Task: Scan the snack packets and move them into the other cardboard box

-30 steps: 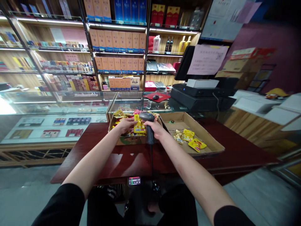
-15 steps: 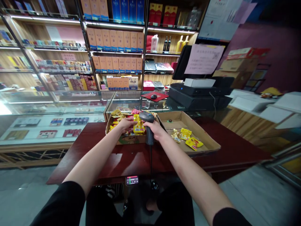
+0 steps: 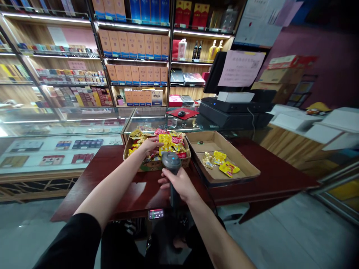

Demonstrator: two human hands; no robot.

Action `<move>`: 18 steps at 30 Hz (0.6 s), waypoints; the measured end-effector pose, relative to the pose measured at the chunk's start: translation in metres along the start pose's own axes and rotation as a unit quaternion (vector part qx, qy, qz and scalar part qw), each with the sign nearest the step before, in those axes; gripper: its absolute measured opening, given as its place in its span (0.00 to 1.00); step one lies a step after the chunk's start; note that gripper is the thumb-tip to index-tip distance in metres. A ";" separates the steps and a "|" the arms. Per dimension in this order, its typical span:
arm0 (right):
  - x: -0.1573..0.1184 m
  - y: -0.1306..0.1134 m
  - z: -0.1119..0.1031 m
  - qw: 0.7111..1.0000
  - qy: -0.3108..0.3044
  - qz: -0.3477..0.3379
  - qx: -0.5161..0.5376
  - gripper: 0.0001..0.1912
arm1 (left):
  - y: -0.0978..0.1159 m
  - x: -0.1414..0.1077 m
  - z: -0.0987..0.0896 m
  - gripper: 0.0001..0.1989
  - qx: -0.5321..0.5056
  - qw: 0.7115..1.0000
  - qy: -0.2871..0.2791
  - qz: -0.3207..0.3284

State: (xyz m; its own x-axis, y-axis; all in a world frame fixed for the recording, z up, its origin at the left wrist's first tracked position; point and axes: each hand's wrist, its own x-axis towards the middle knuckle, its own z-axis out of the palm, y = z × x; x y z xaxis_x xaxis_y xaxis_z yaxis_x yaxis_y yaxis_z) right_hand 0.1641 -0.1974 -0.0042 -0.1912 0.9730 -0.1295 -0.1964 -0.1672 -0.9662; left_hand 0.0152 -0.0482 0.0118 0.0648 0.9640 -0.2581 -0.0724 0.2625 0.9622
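In the head view my left hand (image 3: 151, 145) is closed on the edge of a yellow snack packet (image 3: 165, 142), over a cardboard box (image 3: 158, 165) full of yellow, red and gold packets. My right hand (image 3: 179, 182) grips a dark handheld barcode scanner (image 3: 171, 161) by its handle, upright, nearer to me than the box. A blue light shows on the scanner's top. To the right, a shallow cardboard tray (image 3: 244, 166) holds several packets, among them a yellow one (image 3: 229, 169) and a gold one (image 3: 208, 160).
Both boxes stand on a dark red table (image 3: 123, 186). A phone (image 3: 156, 213) lies at its front edge. Behind are a glass display counter (image 3: 95, 129), a mouse (image 3: 181, 113) on a red mat, and a monitor (image 3: 215, 73). Stocked shelves line the wall.
My right hand has brought the scanner down and toward me, away from the packet. My left hand stays over the box with the yellow packet. The view has shifted slightly.
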 end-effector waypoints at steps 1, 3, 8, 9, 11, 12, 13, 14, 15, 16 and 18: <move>-0.003 0.004 0.002 1.000 0.000 0.005 0.004 0.18 | -0.001 0.000 0.000 0.21 0.000 1.000 -0.003 -0.002; -0.007 0.010 0.005 1.000 0.004 0.007 0.003 0.20 | -0.001 -0.001 0.000 0.21 -0.003 1.000 -0.010 -0.005; -0.011 0.009 0.006 1.000 0.005 -0.017 -0.003 0.24 | 0.001 -0.003 -0.002 0.22 0.006 1.000 -0.005 -0.003; -0.012 0.008 0.006 1.000 0.004 -0.019 -0.002 0.24 | 0.001 -0.003 -0.002 0.22 0.009 1.000 -0.003 -0.002; -0.013 0.006 0.007 1.000 0.004 -0.020 -0.003 0.24 | 0.002 -0.004 -0.002 0.22 0.012 1.000 -0.002 -0.001; -0.014 0.005 0.008 1.000 0.006 -0.022 -0.004 0.23 | 0.002 -0.004 -0.002 0.22 0.012 1.000 -0.003 -0.001; -0.014 0.005 0.008 1.000 0.008 -0.025 -0.005 0.23 | 0.001 -0.004 -0.002 0.22 0.011 1.000 -0.004 -0.001; -0.015 0.005 0.008 1.000 0.009 -0.028 -0.007 0.23 | 0.001 -0.004 -0.002 0.23 0.010 1.000 -0.004 -0.001; -0.015 0.005 0.009 0.999 0.010 -0.032 -0.009 0.23 | 0.001 -0.004 -0.002 0.23 0.009 1.000 -0.004 -0.001; -0.014 0.006 0.008 0.999 0.009 -0.036 -0.011 0.23 | 0.000 -0.004 -0.002 0.23 0.009 1.000 -0.003 -0.002; -0.014 0.008 0.008 0.999 0.005 -0.040 -0.016 0.23 | 0.000 -0.003 -0.003 0.23 0.008 1.000 -0.003 -0.002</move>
State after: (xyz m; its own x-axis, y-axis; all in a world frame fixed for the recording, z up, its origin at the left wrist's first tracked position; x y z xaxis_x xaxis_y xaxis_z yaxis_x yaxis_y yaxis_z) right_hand 0.1578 -0.2136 -0.0084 -0.1664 0.9846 -0.0542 -0.1800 -0.0843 -0.9801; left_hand 0.0124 -0.0510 0.0123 0.0708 0.9624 -0.2621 -0.0558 0.2662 0.9623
